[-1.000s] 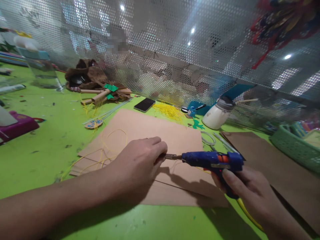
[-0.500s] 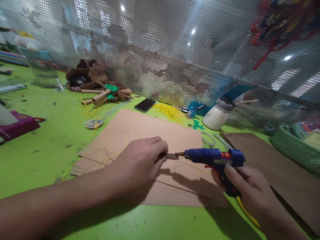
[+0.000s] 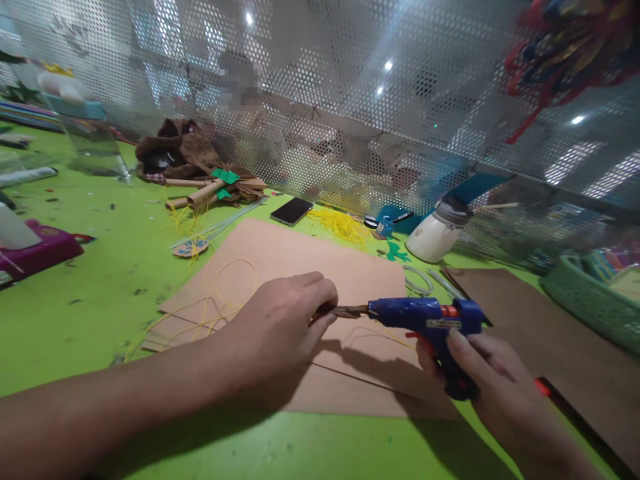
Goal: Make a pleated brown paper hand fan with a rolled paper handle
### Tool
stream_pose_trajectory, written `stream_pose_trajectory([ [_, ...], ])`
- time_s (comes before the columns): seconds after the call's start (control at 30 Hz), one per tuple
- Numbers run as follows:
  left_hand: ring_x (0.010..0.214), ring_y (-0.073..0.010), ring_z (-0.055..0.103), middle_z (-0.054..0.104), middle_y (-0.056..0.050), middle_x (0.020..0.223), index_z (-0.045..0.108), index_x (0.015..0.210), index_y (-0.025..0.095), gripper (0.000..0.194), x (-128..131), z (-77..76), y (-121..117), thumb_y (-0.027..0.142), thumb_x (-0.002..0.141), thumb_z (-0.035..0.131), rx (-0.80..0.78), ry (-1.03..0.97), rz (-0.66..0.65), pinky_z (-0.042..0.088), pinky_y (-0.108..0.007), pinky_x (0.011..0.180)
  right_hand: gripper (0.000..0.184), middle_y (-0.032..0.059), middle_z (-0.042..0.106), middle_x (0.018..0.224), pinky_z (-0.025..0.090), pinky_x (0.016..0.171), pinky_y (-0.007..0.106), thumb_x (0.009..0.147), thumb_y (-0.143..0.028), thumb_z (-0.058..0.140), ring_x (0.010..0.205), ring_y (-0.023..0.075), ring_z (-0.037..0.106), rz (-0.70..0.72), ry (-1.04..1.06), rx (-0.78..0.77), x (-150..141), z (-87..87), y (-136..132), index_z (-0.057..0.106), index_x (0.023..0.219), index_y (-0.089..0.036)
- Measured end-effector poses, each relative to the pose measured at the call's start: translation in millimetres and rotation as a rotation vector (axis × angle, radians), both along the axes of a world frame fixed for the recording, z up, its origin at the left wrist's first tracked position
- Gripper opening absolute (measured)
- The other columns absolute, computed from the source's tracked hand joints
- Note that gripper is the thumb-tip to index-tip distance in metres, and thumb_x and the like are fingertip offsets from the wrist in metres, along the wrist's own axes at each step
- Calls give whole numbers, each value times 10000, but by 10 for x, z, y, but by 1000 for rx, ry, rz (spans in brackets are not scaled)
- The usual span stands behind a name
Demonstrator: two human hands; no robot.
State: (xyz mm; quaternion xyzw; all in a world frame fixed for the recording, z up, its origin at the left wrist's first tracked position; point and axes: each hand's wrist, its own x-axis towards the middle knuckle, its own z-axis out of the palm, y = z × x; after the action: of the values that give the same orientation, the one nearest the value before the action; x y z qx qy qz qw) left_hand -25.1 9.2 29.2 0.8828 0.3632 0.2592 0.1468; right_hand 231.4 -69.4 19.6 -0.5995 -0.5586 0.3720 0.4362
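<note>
My right hand (image 3: 493,380) is wrapped round the grip of a blue hot glue gun (image 3: 415,312), its nozzle pointing left. Between the fingertips of my left hand (image 3: 285,313) is a small thin brown piece (image 3: 349,311), perhaps rolled or folded paper; most of it is hidden by the fingers. The nozzle tip meets or overlaps the free end of this piece. Both hands are above a stack of brown paper sheets (image 3: 320,247). A thin yellow string (image 3: 200,325) lies in loops on the sheets, left of my left hand.
Behind the sheets lie a phone (image 3: 291,211), yellow shredded strands (image 3: 340,225) and a white jar (image 3: 433,235). A bundle of paper rolls (image 3: 205,192) is at the back left. To the right are a dark brown sheet (image 3: 565,347) and a green basket (image 3: 590,303). A perforated metal panel (image 3: 320,100) closes the back.
The glue gun has shifted slightly left, so its nozzle overlaps more of the small brown piece. My left hand keeps almost the same position.
</note>
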Motion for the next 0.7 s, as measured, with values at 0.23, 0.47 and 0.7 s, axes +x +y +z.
stream_pose_trajectory([
  [0.23, 713, -138, 521, 604, -3, 816, 574, 843, 200, 121, 3, 4, 9, 248, 918, 491, -8, -3, 12, 370, -268, 633, 477, 52, 575, 571, 369, 430, 258, 861, -565, 536, 496, 154, 492, 24, 10, 23, 63, -29, 16, 618, 636, -153],
  [0.47, 704, -135, 510, 591, 7, 809, 554, 828, 203, 132, 0, 17, -2, 254, 924, 479, -9, -8, 10, 363, -271, 629, 479, 61, 589, 577, 366, 451, 268, 870, -564, 524, 514, 162, 502, -6, -7, 48, 113, -20, 17, 643, 650, -155],
  [0.7, 709, -138, 507, 580, 9, 813, 552, 831, 202, 130, 8, 4, -1, 245, 927, 476, -20, 15, 0, 358, -276, 633, 485, 40, 550, 584, 352, 465, 253, 867, -568, 530, 520, 143, 470, 28, 1, -26, -44, 40, 2, 614, 630, -153],
])
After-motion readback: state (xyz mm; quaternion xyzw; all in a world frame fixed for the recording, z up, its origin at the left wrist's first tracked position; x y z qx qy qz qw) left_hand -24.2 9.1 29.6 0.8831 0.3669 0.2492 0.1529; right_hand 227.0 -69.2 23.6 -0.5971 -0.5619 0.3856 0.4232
